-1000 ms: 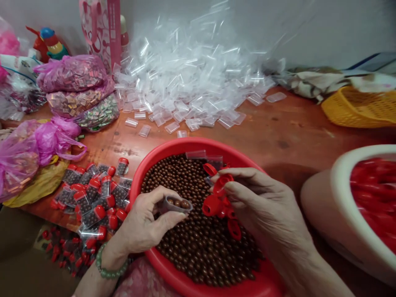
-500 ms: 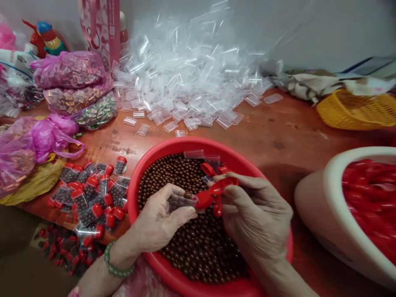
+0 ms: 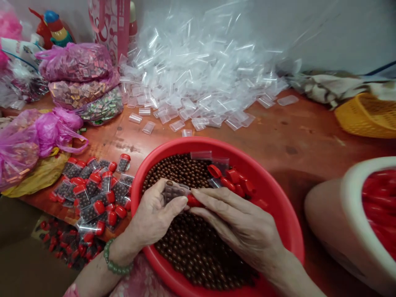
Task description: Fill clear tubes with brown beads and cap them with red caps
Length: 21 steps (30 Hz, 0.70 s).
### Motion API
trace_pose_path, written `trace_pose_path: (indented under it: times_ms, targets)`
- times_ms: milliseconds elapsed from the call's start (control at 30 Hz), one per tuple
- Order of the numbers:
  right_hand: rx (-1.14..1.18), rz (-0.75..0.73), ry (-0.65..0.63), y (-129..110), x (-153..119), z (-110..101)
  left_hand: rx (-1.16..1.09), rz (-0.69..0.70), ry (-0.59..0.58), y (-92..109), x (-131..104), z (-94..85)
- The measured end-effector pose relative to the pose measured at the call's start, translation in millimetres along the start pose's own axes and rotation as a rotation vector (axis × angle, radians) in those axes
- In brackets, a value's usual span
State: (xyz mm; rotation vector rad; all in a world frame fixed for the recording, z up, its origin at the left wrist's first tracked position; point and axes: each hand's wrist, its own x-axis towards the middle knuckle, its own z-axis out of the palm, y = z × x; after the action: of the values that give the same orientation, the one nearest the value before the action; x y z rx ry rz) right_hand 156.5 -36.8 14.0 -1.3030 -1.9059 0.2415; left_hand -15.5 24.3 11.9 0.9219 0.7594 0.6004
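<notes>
My left hand (image 3: 148, 216) grips a small clear plastic container (image 3: 175, 192) with brown balls inside. My right hand (image 3: 241, 222) has its fingers around a red cap (image 3: 194, 201) at the container's right end; how far the cap is seated is hidden. Both hands are over a red basin (image 3: 193, 142) of loose glossy brown balls (image 3: 198, 255). In the basin's upper right, beyond my right hand, are several loose red caps (image 3: 228, 183) and a few clear sleeves (image 3: 201, 155).
Clear plastic sleeves (image 3: 198, 78) form a big heap at the back. Filled red-capped containers (image 3: 93, 185) lie left of the basin, with more lower down. Pink bags (image 3: 77, 66) stand at the back left. A white tub (image 3: 334, 206) of red pieces and a yellow basket (image 3: 365, 115) are at right.
Several red caps have left my right hand and now lie in the basin. My right hand has moved left and closed round the cap at the container's end. The view has shifted slightly.
</notes>
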Motion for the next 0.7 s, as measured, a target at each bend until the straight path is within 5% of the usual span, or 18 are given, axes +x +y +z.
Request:
trace_pose_path:
  times_ms: [200,500,700]
  targets:
    - [-0.001,0.047,-0.068,2.1,-8.8,14.6,0.053,-0.025,-0.003,-3.2,-0.6,-2.3]
    - [0.375,0.415,0.121,2.6,15.0,-15.7,-0.085,-0.150,-0.206,1.7,-1.8,-0.8]
    - [0.400,0.230,0.052,-0.3,27.7,-9.2,-0.139,-0.159,-0.362,-3.3,0.1,-5.3]
